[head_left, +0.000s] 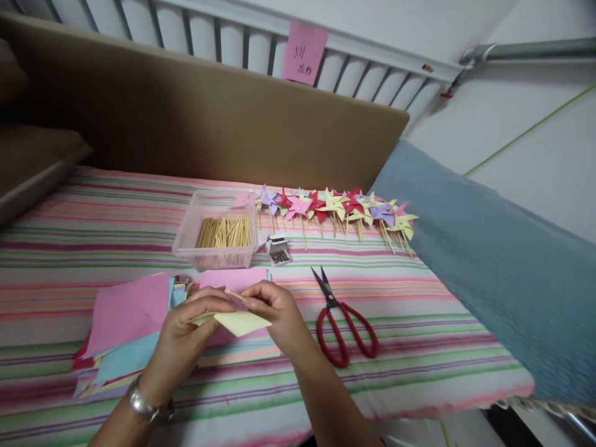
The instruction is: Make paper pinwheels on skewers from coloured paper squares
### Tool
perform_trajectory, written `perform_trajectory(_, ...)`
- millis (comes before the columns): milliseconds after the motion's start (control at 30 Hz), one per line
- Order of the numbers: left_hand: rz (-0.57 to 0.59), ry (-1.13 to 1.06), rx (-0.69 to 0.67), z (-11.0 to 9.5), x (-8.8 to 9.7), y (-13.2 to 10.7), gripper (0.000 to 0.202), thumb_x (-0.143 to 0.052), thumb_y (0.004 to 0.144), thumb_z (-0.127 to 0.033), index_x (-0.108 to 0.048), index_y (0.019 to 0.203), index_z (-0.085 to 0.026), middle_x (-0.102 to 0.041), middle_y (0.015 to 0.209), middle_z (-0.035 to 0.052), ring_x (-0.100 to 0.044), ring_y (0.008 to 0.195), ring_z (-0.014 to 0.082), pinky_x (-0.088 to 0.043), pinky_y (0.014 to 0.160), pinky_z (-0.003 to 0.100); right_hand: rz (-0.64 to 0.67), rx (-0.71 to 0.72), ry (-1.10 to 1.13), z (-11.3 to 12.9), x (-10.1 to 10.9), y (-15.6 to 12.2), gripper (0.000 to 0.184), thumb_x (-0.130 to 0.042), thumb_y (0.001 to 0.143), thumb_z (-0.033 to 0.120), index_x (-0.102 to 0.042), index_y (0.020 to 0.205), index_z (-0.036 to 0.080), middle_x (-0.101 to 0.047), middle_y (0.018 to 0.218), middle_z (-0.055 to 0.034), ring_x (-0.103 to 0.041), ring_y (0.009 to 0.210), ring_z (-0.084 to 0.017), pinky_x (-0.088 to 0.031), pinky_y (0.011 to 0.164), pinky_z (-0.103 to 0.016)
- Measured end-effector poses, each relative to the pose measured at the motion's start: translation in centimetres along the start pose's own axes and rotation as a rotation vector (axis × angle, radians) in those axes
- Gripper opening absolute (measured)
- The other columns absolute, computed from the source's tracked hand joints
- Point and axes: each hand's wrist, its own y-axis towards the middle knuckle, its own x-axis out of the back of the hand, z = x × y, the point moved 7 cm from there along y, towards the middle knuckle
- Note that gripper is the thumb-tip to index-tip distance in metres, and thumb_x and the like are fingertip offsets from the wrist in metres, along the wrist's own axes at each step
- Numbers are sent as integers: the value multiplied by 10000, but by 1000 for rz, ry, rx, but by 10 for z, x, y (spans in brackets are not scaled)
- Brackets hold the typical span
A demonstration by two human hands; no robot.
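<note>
My left hand (179,332) is closed on a pale yellow paper piece (244,323), its fingers bent over the folded part. In the fingertips of my right hand (279,310) is a short wooden stick (235,294), held just above the paper. Where stick and paper meet is hidden behind my fingers. Beneath both hands lies a pink paper sheet (218,278). Red-handled scissors (331,301) rest to the right of my right hand, blades partly apart and pointing away.
Farther back stand a clear plastic box (189,239) of wooden sticks and a small open box (279,254) of metal pins. Several paper pinwheels (333,203) lie at the back right. Stacked coloured paper (128,310) sits at left. A cardboard panel (209,118) borders the striped cloth.
</note>
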Motion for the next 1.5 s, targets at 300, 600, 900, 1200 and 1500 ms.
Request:
perform_trajectory(300, -12, 73, -56, 8, 5, -4, 129, -602, 798, -168, -673, 859, -258, -662, 903, 2, -590, 912, 165, -352, 1009, 369, -37, 124, -138, 6, 2, 2, 32, -645, 701, 210, -658, 679, 189, -557, 681, 18, -509, 651, -124, -392, 614, -228)
perform_trajectory(600, -60, 105, -48, 4, 9, -4, 129, -605, 782, -191, -704, 820, -264, -665, 913, 34, -573, 991, 212, -435, 908, 361, -42, 189, -192, 17, 1, -2, 36, -654, 705, 209, -649, 673, 194, -547, 683, 12, -510, 644, -128, -400, 607, -234)
perform_trajectory(900, -64, 119, -37, 4, 9, -3, 150, -589, 793, -175, -703, 823, -269, -644, 961, 34, -569, 989, 197, -462, 815, 291, -22, 179, -202, 11, -1, -1, 40, -653, 739, 226, -673, 716, 201, -566, 709, 12, -521, 670, -127, -397, 628, -232)
perform_trajectory(1200, -92, 79, 4, 3, 15, -4, 120, -608, 775, -190, -704, 797, -257, -651, 964, 37, -582, 980, 211, -464, 818, 304, -48, 176, -206, 12, -3, -2, 37, -671, 729, 226, -682, 701, 204, -585, 709, 7, -537, 673, -131, -420, 622, -223)
perform_trajectory(1500, -88, 96, -16, 2, 14, -3, 135, -592, 783, -169, -696, 804, -253, -660, 936, 24, -591, 928, 190, -420, 899, 338, -42, 199, -210, 13, -4, -2, 20, -684, 732, 220, -690, 715, 212, -592, 723, 7, -557, 700, -137, -421, 637, -230)
